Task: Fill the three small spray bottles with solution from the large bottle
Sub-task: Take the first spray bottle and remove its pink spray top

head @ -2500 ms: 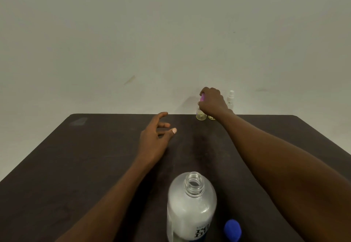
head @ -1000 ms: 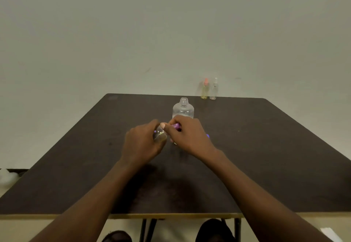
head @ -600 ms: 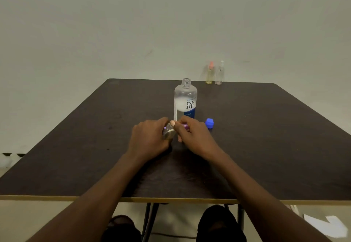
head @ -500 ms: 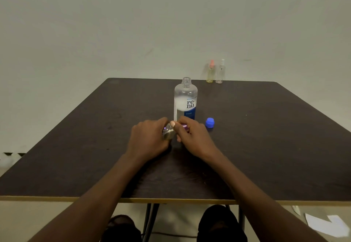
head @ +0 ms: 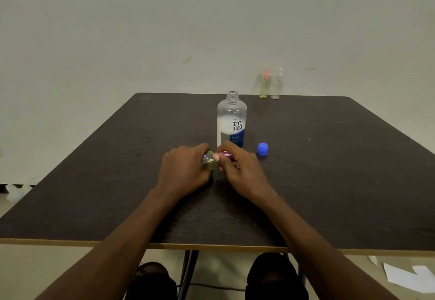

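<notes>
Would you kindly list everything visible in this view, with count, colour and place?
large solution bottle: one, clear with blue-and-white label, uncapped, upright mid-table
blue cap: one, on the table right of the large bottle
purple-topped spray bottle: one, clear, held between both hands
pink-topped spray bottle: one, yellowish, far table edge
clear-topped spray bottle: one, beside the pink-topped one
table: one, dark brown
paper scraps: white, floor at lower right
left hand: grips the bottle's body
right hand: grips its purple top
</notes>
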